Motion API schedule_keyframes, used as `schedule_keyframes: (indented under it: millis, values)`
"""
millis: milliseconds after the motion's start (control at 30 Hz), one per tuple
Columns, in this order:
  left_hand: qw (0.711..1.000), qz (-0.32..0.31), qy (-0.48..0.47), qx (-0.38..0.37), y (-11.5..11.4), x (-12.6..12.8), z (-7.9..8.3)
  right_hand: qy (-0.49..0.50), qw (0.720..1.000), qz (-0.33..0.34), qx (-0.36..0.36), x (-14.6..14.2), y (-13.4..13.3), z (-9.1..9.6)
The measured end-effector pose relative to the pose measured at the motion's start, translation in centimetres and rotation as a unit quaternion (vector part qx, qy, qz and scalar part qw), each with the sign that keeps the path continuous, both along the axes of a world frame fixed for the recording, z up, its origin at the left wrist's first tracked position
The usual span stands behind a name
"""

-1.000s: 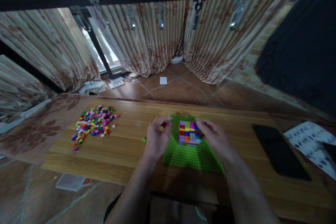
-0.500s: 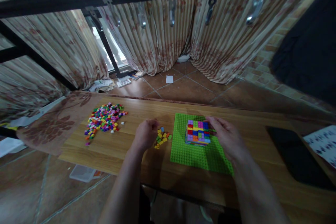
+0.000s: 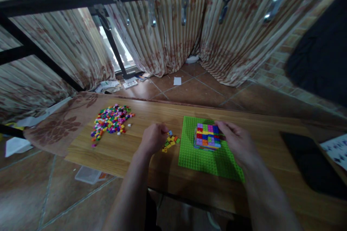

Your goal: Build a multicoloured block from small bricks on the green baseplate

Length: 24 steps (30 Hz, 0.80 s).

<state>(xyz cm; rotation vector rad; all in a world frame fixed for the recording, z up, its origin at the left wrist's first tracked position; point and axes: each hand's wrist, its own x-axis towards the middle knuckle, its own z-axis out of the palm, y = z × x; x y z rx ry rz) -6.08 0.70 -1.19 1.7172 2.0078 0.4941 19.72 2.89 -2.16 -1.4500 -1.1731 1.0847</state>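
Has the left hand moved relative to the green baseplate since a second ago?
Yes. The left hand has shifted left, off the green baseplate's edge, to the loose bricks beside it.

Glossy plastic bricks, studded plastic baseplate, smooth wood-grain table.

Bright green studded baseplate; block stack banded purple, yellow, red, blue, orange; multicoloured loose brick pile; light wood-grain desk; beige striped, brown-flowered curtains; terracotta tiled floor.
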Motion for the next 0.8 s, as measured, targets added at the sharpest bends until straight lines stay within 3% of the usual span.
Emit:
schedule_keyframes:
  millis: [533,800]
  values:
    - [0.996,-0.007,0.094,-0.004,0.1,0.2,0.1,0.019,1.000,0.002,-0.003,0.1,0.0,0.1]
    - [0.998,0.039,0.014,0.046,0.4,0.9,1.0,-0.004,1.000,0.008,0.008,0.1,0.1,0.2]
